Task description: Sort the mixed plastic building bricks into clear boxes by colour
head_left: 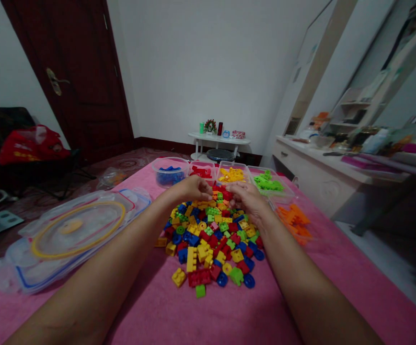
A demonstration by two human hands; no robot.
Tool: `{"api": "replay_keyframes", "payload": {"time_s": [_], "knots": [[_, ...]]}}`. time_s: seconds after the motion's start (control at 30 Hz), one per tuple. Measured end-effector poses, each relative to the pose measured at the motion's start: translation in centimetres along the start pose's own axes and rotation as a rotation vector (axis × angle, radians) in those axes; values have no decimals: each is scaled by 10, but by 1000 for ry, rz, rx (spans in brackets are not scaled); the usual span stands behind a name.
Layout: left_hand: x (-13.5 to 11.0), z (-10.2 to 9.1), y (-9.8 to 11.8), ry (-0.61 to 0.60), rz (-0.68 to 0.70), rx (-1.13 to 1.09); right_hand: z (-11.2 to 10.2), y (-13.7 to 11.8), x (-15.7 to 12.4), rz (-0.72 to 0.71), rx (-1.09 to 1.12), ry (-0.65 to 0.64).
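A heap of toy building bricks [208,239] in red, yellow, blue and green spreads over the pink cloth. At its far side, my left hand [194,189] is closed with the fingertips pinched together; whatever they hold is too small to make out. My right hand [247,197] faces it, fingers closed around a red building brick [225,193]. Both hands are over the back of the heap, a short gap apart. Just beyond them stand clear tubs of red bricks [200,171] and yellow bricks [231,175].
A round tub of blue bricks [169,176] stands at the back left. Green bricks [267,181] and orange bricks [294,220] lie in containers on the right. Stacked clear lids [75,230] cover the left side. A dresser [312,167] stands beyond the right edge.
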State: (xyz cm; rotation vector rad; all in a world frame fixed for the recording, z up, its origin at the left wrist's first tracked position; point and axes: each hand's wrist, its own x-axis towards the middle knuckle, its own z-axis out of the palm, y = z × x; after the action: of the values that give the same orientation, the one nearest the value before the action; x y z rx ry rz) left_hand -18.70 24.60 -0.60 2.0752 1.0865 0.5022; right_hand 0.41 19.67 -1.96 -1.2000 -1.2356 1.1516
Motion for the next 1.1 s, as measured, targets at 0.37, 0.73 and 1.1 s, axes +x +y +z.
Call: {"api": "replay_keyframes", "payload": {"time_s": [0.37,0.73,1.1], "knots": [[-20,25,40,-136,-98,962,0,-6,-3,-24,-67,78],[-10,10,24,92,-9,476,1,-8,-3,-46,-87,59],[6,34,16,-58,-321,-1125,10,-2,1,-312,-321,53]]}}
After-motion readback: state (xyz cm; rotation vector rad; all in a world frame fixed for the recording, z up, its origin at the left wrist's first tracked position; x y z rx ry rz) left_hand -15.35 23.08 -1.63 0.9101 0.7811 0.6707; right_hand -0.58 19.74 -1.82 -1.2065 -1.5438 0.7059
